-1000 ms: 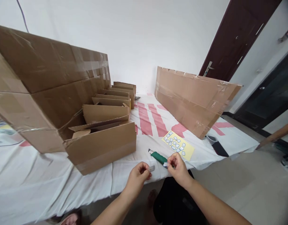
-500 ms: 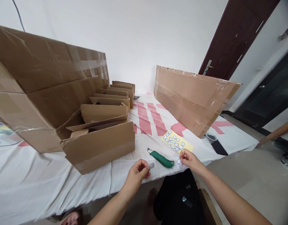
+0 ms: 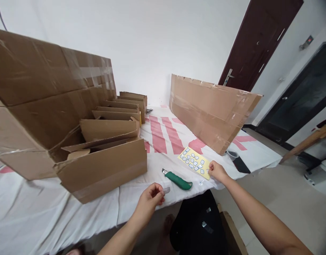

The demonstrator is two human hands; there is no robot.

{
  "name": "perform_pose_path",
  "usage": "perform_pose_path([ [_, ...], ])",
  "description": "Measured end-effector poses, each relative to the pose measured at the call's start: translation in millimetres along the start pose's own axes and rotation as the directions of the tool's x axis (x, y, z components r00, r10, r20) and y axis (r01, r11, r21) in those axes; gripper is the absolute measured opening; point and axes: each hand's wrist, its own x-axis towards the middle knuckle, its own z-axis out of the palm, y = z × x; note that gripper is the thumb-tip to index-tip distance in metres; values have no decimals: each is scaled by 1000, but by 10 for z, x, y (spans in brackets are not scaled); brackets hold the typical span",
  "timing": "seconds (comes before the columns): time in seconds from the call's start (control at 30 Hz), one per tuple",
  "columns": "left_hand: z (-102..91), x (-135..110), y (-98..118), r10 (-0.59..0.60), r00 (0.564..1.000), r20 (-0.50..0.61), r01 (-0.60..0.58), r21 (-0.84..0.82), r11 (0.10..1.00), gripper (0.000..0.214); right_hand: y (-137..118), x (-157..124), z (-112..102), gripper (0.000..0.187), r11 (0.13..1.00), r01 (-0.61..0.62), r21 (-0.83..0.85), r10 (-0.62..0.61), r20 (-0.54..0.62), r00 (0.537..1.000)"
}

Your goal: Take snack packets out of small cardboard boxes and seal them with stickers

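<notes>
**Landmark.** Green knife (image 3: 178, 180), lying on the white cloth (image 3: 80, 212) that is covering the table. Its long axis is running from the metal tip at far left to the butt at near right. No hand is touching it.

**Left hand** (image 3: 149, 197). It is hovering just near-left of the knife, at the table's front edge, with the forearm coming up from below. The wrist is straight and the knuckles are facing up. The grip is pinching a small grey piece (image 3: 166, 190) between thumb and forefinger. The piece is sticking out to the right, toward the knife's butt, clear of the cloth.

**Right hand** (image 3: 217, 171). It is resting to the right of the knife, with the arm stretching in from the lower right. This hand is the nearer one to the sticker sheet (image 3: 192, 163). The grip is clenched, with the fingertips at the sheet's near right corner. Whether paper is lying between them cannot be told.

**Sticker sheet.** Yellow, carrying small white labels, it is lying flat just beyond and right of the knife. Its long axis is running roughly parallel to the knife's.

**Other items.**
- A small clear scrap (image 3: 201, 183) is lying right of the knife's butt.
- A dark roll (image 3: 233, 154) is sitting farther right.
- An open cardboard box (image 3: 104, 166) is standing left of the knife.
- A cardboard panel (image 3: 211, 109) is standing on edge beyond the knife.
</notes>
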Motion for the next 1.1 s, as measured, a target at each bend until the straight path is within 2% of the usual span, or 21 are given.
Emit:
perform_pose_path([
  [0.17,13,-8,5,13,1000,-7,-13,52,999,28,-54,14,-85,23,999,40,-26,-42,-82,996],
  [0.23,22,-21,6,57,998,-36,-54,88,995,25,-100,-5,-139,20,998,64,1,-64,-119,991],
  [0.3,35,-52,9,150,986,-72,-136,164,977,19,-175,-64,-157,14,994,98,51,-89,-144,986],
  [0.37,49,-98,16,304,950,-75,-270,295,916,10,-298,-193,-113,8,982,143,126,-127,-125,984],
  [0.47,59,-168,29,544,838,35,-494,471,731,8,-587,-525,59,10,944,194,266,-208,25,978],
  [0.53,55,-199,31,626,769,129,-590,518,619,14,-822,-785,198,17,898,165,408,-259,188,947],
  [0.6,44,-214,25,655,728,203,-642,538,546,18,-1045,-1009,320,24,795,10,607,-292,368,883],
  [0.67,34,-218,14,663,706,250,-668,548,504,21,-1215,-1159,417,32,675,-141,725,-313,453,835],
  [0.73,35,-215,4,644,721,254,-658,542,523,20,-1311,-1229,492,38,600,-186,778,-313,442,840],
  [0.77,41,-210,2,623,749,228,-631,532,564,19,-1334,-1241,522,39,577,-183,796,-310,422,852],
  [0.87,70,-181,10,454,887,84,-447,405,798,10,-1331,-1237,594,38,570,-145,809,-298,368,881],
  [0.93,86,-148,20,299,954,23,-296,232,927,4,-1307,-1230,624,37,585,-139,799,-296,370,881],
  [1.0,94,-113,25,192,981,27,-194,72,978,13,-1288,-1232,642,35,606,-139,783,-295,384,875],
  [1.1,98,-85,20,123,990,63,-120,-57,991,21,-1283,-1244,650,32,658,-111,745,-279,379,883],
])
